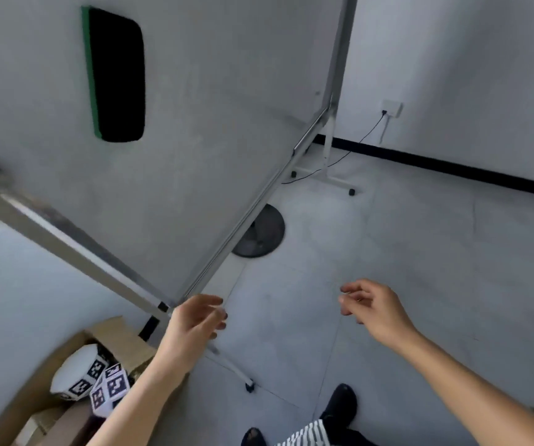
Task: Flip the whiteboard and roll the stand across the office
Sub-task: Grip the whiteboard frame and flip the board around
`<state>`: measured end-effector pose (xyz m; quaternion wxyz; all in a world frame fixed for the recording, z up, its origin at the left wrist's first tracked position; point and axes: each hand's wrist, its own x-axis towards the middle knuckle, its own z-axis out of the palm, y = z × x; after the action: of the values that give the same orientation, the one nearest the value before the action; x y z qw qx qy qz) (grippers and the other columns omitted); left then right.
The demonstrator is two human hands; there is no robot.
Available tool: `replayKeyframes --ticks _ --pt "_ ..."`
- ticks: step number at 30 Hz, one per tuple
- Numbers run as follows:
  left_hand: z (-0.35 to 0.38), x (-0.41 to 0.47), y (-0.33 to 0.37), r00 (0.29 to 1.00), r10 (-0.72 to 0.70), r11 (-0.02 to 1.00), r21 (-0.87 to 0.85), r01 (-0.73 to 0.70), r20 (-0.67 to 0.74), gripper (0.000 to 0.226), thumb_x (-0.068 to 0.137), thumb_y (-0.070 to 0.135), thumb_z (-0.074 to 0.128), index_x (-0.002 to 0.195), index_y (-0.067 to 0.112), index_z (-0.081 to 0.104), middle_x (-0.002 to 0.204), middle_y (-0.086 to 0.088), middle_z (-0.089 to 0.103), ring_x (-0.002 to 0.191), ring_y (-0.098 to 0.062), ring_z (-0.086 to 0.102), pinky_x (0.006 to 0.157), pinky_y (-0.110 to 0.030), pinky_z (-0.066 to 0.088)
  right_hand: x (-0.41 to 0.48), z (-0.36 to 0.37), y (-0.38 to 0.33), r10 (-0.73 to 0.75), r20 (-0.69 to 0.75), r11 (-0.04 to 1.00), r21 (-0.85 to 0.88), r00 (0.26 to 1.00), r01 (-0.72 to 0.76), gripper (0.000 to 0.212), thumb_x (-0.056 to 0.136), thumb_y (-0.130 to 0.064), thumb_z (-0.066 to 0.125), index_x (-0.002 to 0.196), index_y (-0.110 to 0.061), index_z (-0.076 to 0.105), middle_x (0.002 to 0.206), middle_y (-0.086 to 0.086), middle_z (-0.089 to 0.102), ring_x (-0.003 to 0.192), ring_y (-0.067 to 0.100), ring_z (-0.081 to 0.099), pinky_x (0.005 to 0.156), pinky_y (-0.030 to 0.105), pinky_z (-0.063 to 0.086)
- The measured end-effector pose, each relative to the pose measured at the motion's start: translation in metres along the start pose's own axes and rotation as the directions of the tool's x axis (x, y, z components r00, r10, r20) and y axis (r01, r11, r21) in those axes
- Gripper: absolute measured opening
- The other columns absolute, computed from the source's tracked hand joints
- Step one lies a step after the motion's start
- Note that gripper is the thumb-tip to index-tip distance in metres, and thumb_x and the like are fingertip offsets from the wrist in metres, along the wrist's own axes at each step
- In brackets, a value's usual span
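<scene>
The whiteboard [214, 117] fills the upper left of the head view, tilted, with a silver metal frame. A black eraser with a green edge [116, 75] sticks to its face. The white stand's far leg [326, 156] has castors on the floor; a near foot with a castor [248, 385] lies by my feet. My left hand [194, 326] hovers at the board's lower corner, fingers loosely curled, holding nothing that I can see. My right hand [375, 309] hangs in the air to the right, fingers apart, well clear of the board.
A cardboard box [66, 375] at lower left holds white cubes with black marker patterns [98, 381]. A dark round fan base [260, 233] sits on the floor under the board. A cable [365, 133] runs from a wall socket [392, 108]. My feet [339, 410] are below.
</scene>
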<state>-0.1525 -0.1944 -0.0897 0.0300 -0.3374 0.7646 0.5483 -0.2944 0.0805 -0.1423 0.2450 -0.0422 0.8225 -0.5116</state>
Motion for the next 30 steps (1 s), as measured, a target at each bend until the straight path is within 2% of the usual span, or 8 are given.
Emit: replayKeyframes --ticks 4,9,11,14,17,24,30 --pt "0.073 0.029 0.037 0.999 -0.012 0.999 -0.049 0.014 0.04 0.013 0.092 0.005 0.058 0.095 0.015 0.065 0.089 -0.015 0.074 0.084 -0.033 0.071 0.071 -0.038 0.055 0.014 -0.078 0.032 0.06 -0.104 0.997 0.056 0.993 -0.054 0.007 0.086 -0.009 0.069 0.092 -0.013 0.068 0.078 0.007 0.074 0.073 0.02 0.074 0.06 0.023 0.049" --pt "0.154 0.06 0.087 0.99 -0.002 0.997 -0.074 0.012 0.139 0.014 0.091 0.006 0.059 0.095 0.017 0.067 0.084 -0.011 0.076 0.079 -0.027 0.073 0.069 -0.035 0.056 0.033 -0.149 0.061 0.162 -0.224 0.98 0.148 0.961 -0.131 0.009 0.086 -0.007 0.068 0.092 -0.013 0.068 0.082 0.011 0.075 0.078 0.029 0.073 0.062 0.036 0.048" --pt "0.174 0.075 0.104 0.988 0.008 0.998 -0.07 0.003 0.154 0.013 0.091 0.007 0.059 0.096 0.016 0.068 0.083 -0.01 0.076 0.078 -0.024 0.074 0.069 -0.035 0.057 0.042 -0.17 0.069 0.188 -0.252 0.973 0.178 0.949 -0.146 0.009 0.086 -0.007 0.068 0.093 -0.013 0.069 0.082 0.009 0.076 0.075 0.027 0.073 0.062 0.037 0.048" --pt "0.197 0.103 0.123 0.987 -0.006 0.998 -0.062 0.016 0.162 0.013 0.091 0.007 0.06 0.096 0.015 0.068 0.083 -0.01 0.076 0.078 -0.024 0.074 0.069 -0.034 0.057 0.062 -0.2 0.079 0.227 -0.273 0.963 0.204 0.935 -0.174 0.009 0.087 -0.007 0.067 0.092 -0.013 0.069 0.084 0.008 0.075 0.07 0.015 0.074 0.06 0.034 0.049" --pt "0.216 0.138 0.14 0.985 -0.026 0.998 -0.06 0.037 0.171 0.012 0.091 0.008 0.06 0.095 0.015 0.069 0.083 -0.011 0.076 0.077 -0.024 0.074 0.069 -0.034 0.057 0.092 -0.225 0.086 0.265 -0.311 0.951 0.242 0.913 -0.194 0.01 0.086 -0.004 0.067 0.09 -0.013 0.069 0.083 0.011 0.075 0.067 0.014 0.074 0.06 0.034 0.048" --pt "0.275 0.261 0.215 0.983 -0.03 0.996 -0.082 0.046 0.181 0.01 0.091 0.003 0.059 0.094 0.009 0.066 0.084 -0.016 0.074 0.08 -0.032 0.071 0.065 -0.035 0.054 0.192 -0.311 0.067 0.34 -0.429 0.917 0.347 0.837 -0.195 0.01 0.086 -0.002 0.067 0.092 -0.01 0.069 0.086 0.014 0.075 0.074 0.025 0.074 0.061 0.035 0.05" --pt "0.325 0.369 0.321 0.973 0.059 0.996 -0.079 -0.042 0.225 0.012 0.089 0.001 0.061 0.091 0.011 0.068 0.072 -0.009 0.076 0.069 -0.026 0.068 0.063 -0.034 0.051 0.272 -0.391 0.024 0.319 -0.503 0.919 0.372 0.803 -0.131 0.01 0.086 -0.005 0.068 0.094 -0.011 0.069 0.086 0.009 0.076 0.074 0.021 0.075 0.062 0.035 0.053"
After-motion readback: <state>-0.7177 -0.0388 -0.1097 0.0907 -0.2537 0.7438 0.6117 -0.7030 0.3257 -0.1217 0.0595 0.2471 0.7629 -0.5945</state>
